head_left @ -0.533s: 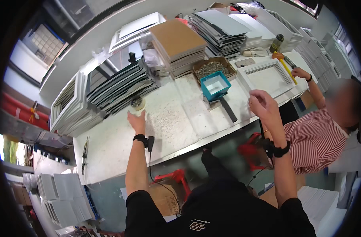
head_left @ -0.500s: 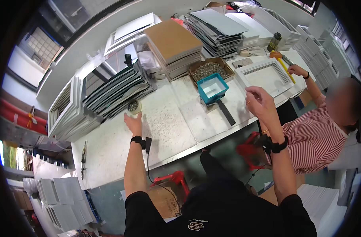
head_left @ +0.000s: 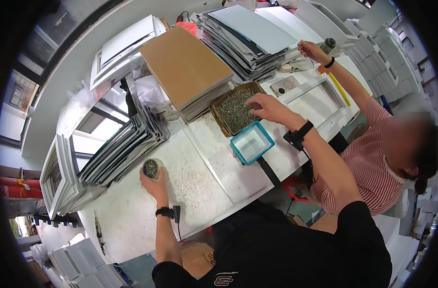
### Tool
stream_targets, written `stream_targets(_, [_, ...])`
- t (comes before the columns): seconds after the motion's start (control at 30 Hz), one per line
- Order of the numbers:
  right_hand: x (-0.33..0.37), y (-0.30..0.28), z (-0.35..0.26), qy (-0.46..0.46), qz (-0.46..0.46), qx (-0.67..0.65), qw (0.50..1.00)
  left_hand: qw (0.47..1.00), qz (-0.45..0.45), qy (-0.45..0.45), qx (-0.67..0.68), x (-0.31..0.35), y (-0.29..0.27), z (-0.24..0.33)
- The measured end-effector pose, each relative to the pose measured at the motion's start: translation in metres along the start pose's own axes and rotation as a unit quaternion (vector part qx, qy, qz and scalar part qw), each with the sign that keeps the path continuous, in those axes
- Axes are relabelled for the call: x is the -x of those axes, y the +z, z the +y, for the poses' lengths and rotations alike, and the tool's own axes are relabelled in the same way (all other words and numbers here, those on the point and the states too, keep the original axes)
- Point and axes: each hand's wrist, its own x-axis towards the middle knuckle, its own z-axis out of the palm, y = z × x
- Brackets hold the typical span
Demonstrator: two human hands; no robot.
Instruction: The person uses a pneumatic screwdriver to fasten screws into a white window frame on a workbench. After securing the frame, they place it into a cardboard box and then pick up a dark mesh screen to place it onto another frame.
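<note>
Around a small round cup [head_left: 151,168] filled with small metal pieces, my left hand [head_left: 154,185] has its fingers and thumb curled, low over the white table. My right hand [head_left: 269,108] reaches over a cardboard box [head_left: 218,126] heaped with small metal pieces [head_left: 234,108]. Its fingers are loosely bent and apart, at the right side of the heap, with nothing visible in them. Just in front of that box stands a teal-rimmed tray [head_left: 252,143] with a pale inside, on a device with a dark handle [head_left: 269,172].
A brown-topped stack of boards [head_left: 185,67] rises behind the box. Dark frame strips [head_left: 128,144] and white frames [head_left: 60,173] stand at left. A screwdriver-like tool [head_left: 99,233] lies near the left edge. At right, a co-worker's arm [head_left: 351,79] extends above a white frame [head_left: 319,103].
My left hand has closed around the small cup. My right hand has moved left and forward to the box of metal pieces. The co-worker's hand has moved away from the yellow-handled tool.
</note>
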Motion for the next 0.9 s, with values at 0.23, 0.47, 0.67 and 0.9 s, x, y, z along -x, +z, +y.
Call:
stream_targets(0.23, [-0.052,0.038,0.036,-0.105,-0.092,0.122,0.983,0.952,-0.190,0.230,0.074,0.022,-0.021,0.111])
stream_targets(0.47, [-0.073,0.057,0.038,-0.038,-0.142,0.233,0.961,0.917,-0.239,0.301,0.107,-0.003,0.035,0.198])
stream_targets(0.67, [-0.077,0.065,0.054,0.000,-0.168,0.187,0.968,0.906,-0.264,0.309,0.117,-0.009,0.072,0.232])
stream_targets(0.9, [-0.090,0.061,0.085,-0.005,-0.149,0.129,0.980,0.892,-0.275,0.331,0.139,-0.011,0.107,0.259])
